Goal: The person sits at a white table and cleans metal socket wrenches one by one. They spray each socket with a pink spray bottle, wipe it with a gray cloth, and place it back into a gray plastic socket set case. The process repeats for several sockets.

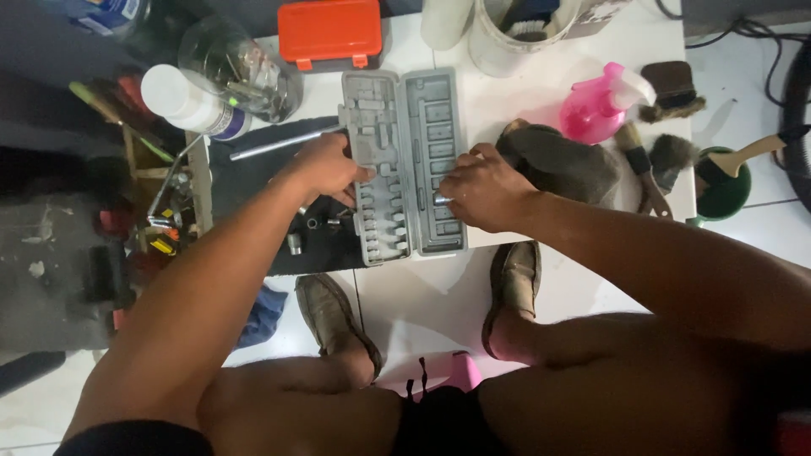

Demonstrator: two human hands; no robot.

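Grey socket-set case (405,165) lies open at frame centre on white floor (439,295). Left hand (325,169) at case's 9 o'clock edge, fingers curled over rim, gripping it. Right hand (481,190) on right tray, fingertips pinched on small metal piece (441,200). Loose sockets (308,228) on black mat (253,181) at 8 o'clock. Chrome bar (283,143) at 10 o'clock. Orange box (329,32) at 12, pink spray bottle (600,105) at 2.

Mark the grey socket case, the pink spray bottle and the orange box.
grey socket case (404,135): head view, centre hinge.
pink spray bottle (590,114): head view, its body.
orange box (329,29): head view, middle of lid.
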